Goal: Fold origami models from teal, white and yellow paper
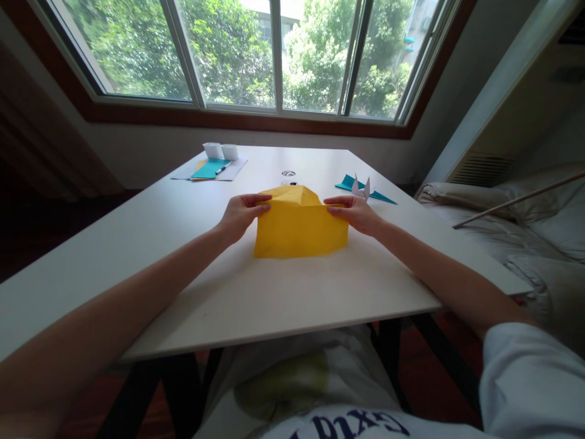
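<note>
A yellow sheet of paper (301,231) is held up over the middle of the white table, its top part bent back along a crease. My left hand (240,216) pinches its upper left corner between thumb and fingers. At the upper right edge, my right hand (354,213) grips the same sheet, thumb in front and fingers behind. The lower edge of the paper hangs close to the tabletop; whether it touches I cannot tell. Just beyond my right hand stand a white folded paper piece with two points (361,189) and a teal paper plane (384,197).
On the far left of the white table (150,244) lie teal paper (211,169), white sheets (238,167), a pen (222,168) and two white folded paper shapes (212,150). A round black-and-white mark (288,174) shows behind the yellow paper. A sofa (484,213) stands at right.
</note>
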Demonstrator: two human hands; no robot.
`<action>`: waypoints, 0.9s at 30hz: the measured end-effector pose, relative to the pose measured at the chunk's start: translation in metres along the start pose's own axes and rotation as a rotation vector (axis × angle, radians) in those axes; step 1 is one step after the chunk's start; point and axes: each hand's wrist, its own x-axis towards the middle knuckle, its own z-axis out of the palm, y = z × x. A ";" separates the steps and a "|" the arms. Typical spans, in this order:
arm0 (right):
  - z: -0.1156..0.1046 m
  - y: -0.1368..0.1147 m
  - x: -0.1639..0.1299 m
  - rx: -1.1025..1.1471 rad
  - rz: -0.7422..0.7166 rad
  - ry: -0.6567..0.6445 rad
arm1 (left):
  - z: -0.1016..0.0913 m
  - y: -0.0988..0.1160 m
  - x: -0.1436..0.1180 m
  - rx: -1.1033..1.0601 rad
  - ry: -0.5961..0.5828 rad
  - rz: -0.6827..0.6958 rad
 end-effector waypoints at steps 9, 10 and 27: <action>0.007 -0.002 -0.003 0.074 -0.084 0.031 | 0.004 0.007 0.001 -0.252 0.003 -0.138; 0.006 -0.001 -0.002 0.073 -0.079 0.039 | 0.005 0.007 0.001 -0.276 0.010 -0.159; 0.002 0.004 0.003 0.080 -0.052 0.153 | 0.006 0.010 -0.006 -0.257 -0.126 -0.191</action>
